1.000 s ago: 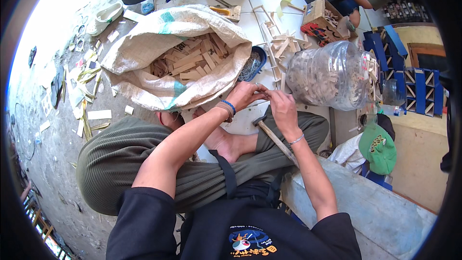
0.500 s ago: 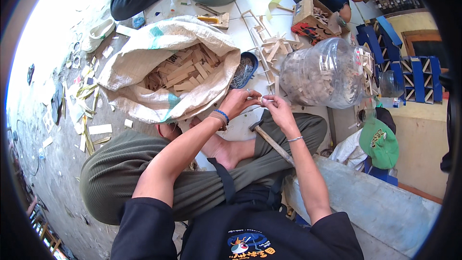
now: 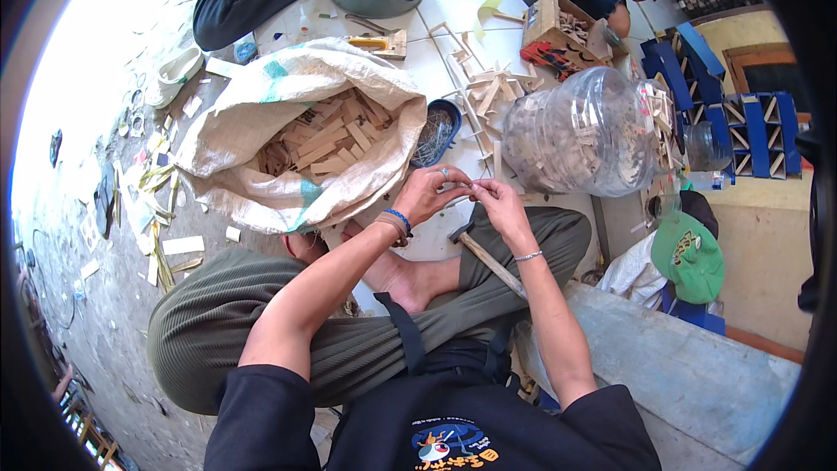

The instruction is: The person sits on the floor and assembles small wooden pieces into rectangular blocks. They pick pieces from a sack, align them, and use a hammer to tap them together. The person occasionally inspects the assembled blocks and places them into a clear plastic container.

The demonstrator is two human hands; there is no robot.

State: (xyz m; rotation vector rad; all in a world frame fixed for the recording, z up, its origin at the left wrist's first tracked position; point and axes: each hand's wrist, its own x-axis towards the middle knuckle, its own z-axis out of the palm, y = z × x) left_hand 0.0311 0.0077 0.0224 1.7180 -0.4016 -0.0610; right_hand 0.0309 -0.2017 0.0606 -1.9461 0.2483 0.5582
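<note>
- black shirt (image 3: pixel 392 423) has lettering (image 3: pixel 488 455) by its cartoon (image 3: pixel 446 441)
- left hand (image 3: pixel 427 194), right hand (image 3: pixel 499 202): fingertips meet, can't tell what's in either grip
- hammer (image 3: pixel 491 263) lies slantwise, head pointing forward-left

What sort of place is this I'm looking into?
Probably a small, informal woodcraft workshop: there's an open sack full of small wooden pieces, a hammer, and a tray of what look like nails.

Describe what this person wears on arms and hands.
Both short, black fabric sleeves are plain. The left hand wears a small, pale ring, with a blue, knobbly bracelet and brownish bands at its wrist. The right hand has a slim, silvery bracelet.
</note>
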